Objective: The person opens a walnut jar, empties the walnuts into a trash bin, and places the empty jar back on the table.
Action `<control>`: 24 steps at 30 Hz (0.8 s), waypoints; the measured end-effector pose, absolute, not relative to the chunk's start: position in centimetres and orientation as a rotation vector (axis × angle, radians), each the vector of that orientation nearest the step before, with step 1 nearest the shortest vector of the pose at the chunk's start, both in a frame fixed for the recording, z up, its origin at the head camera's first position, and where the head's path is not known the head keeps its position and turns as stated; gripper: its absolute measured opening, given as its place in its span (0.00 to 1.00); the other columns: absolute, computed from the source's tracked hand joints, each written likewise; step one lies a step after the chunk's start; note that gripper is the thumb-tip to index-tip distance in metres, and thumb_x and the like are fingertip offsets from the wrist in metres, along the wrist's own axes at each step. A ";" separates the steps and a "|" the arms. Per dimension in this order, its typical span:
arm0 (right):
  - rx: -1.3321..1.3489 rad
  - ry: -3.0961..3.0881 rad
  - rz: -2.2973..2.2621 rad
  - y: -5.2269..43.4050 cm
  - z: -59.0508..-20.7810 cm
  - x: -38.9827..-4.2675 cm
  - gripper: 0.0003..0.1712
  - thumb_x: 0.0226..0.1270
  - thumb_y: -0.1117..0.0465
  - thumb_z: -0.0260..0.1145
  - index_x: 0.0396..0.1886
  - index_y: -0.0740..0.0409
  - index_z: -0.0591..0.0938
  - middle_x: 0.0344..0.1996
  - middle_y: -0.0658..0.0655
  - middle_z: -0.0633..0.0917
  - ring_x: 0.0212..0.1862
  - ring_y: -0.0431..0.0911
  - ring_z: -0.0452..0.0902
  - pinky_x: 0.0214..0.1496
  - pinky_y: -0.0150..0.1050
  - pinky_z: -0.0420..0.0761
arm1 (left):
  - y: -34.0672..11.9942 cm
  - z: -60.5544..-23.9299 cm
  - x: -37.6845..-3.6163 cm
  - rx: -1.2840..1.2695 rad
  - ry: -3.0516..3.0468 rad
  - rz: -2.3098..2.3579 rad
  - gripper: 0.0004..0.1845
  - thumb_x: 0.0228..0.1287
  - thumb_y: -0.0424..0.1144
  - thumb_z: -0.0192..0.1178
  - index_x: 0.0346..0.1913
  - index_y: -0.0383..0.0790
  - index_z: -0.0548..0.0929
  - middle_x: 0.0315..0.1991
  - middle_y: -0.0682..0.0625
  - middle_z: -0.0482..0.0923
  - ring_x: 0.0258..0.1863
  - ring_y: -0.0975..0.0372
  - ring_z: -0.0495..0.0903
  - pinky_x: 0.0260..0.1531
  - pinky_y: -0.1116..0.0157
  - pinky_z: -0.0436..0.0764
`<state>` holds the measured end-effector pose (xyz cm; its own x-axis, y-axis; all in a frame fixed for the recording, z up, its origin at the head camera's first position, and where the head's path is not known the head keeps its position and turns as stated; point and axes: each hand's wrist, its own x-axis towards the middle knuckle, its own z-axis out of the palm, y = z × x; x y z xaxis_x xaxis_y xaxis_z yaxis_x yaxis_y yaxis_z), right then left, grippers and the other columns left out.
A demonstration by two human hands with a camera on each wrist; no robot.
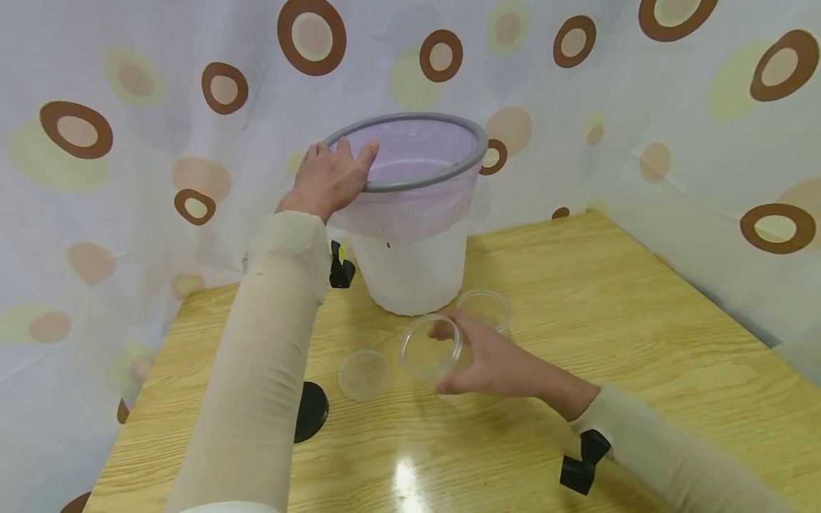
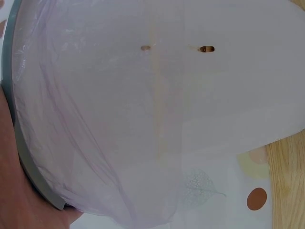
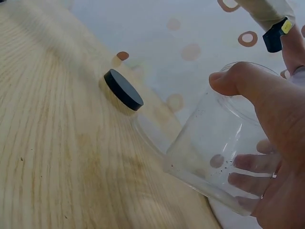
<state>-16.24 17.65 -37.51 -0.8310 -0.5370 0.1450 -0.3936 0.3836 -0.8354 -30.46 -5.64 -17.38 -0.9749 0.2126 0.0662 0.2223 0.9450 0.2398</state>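
A white trash bin [image 1: 417, 267] lined with a thin lilac bag [image 1: 426, 206] stands at the back of the table. My left hand [image 1: 330, 178] grips its grey rim [image 1: 400, 187] on the left side, with fingertips over the edge. In the left wrist view, part of that hand [image 2: 24, 191] lies along the rim. My right hand [image 1: 494, 360] holds a clear plastic jar [image 3: 200, 143] in front of the bin, thumb on one side and fingers round the other. The jar has no lid, and a few dark specks show on its wall.
A second clear container [image 1: 485, 308] stands behind my right hand, near the bin's base. Left of the held jar lie a clear round disc [image 1: 363, 375] and a black round lid [image 1: 312, 412]. A patterned sheet [image 1: 160, 43] hangs behind the wooden table [image 1: 577, 285].
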 end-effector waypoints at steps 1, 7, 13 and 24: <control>-0.839 2.479 -1.432 17.6 -37.8 -16.2 0.49 0.48 0.51 0.81 0.68 0.47 0.65 0.63 0.54 0.76 0.69 0.51 0.70 0.69 0.56 0.68 | -5.7 -17.4 -30.5 -0.343 -3.058 -0.380 0.47 0.71 0.70 0.17 0.80 0.36 0.40 0.79 0.32 0.37 0.80 0.44 0.36 0.79 0.51 0.41; -0.814 2.449 -1.426 17.1 -39.2 -16.2 0.46 0.50 0.50 0.79 0.67 0.46 0.64 0.66 0.59 0.75 0.71 0.53 0.67 0.71 0.60 0.64 | -5.9 -17.4 -30.5 -0.357 -3.049 -0.387 0.48 0.71 0.70 0.17 0.79 0.35 0.40 0.79 0.33 0.38 0.80 0.44 0.36 0.79 0.51 0.41; -0.863 2.388 -1.486 16.9 -40.5 -16.4 0.47 0.52 0.52 0.79 0.67 0.53 0.63 0.65 0.63 0.75 0.70 0.54 0.68 0.71 0.60 0.63 | -5.7 -17.4 -30.5 -0.357 -3.048 -0.389 0.48 0.71 0.69 0.17 0.79 0.35 0.41 0.79 0.33 0.38 0.80 0.44 0.37 0.79 0.51 0.42; -0.908 2.339 -1.500 17.0 -41.7 -16.5 0.50 0.53 0.52 0.79 0.70 0.55 0.61 0.69 0.60 0.72 0.72 0.55 0.66 0.73 0.61 0.60 | -5.6 -17.5 -30.5 -0.352 -3.030 -0.394 0.47 0.72 0.68 0.18 0.79 0.34 0.43 0.79 0.34 0.40 0.80 0.44 0.38 0.79 0.51 0.41</control>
<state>-16.51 17.04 -41.69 -0.7856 -0.6022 0.1422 -0.3805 0.2889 -0.8785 -30.45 -5.61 -17.46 -0.9717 0.2166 0.0938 0.2334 0.9411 0.2449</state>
